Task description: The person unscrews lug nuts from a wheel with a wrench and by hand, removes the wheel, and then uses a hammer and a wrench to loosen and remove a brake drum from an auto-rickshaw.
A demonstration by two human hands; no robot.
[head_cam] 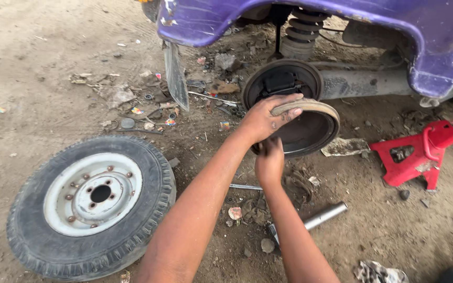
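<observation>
A big purple vehicle body (300,21) hung over the dirt ground (38,68). A wheel with a tyre (91,205) lay flat on the dirt, well off to the left of the arms. A red stand (418,152) sat under the right side. The round brake drum (306,128) stood on edge in front of the backing plate (281,84), with its open side facing out towards the person. The left hand (266,119) was closed over the top rim, fingers curled on it. The right hand (269,160) was at the bottom rim, just below the left; I couldn't tell if its fingers had closed. Both hands were on the drum's left side. A small metal pipe (323,216) lay near the right arm.
</observation>
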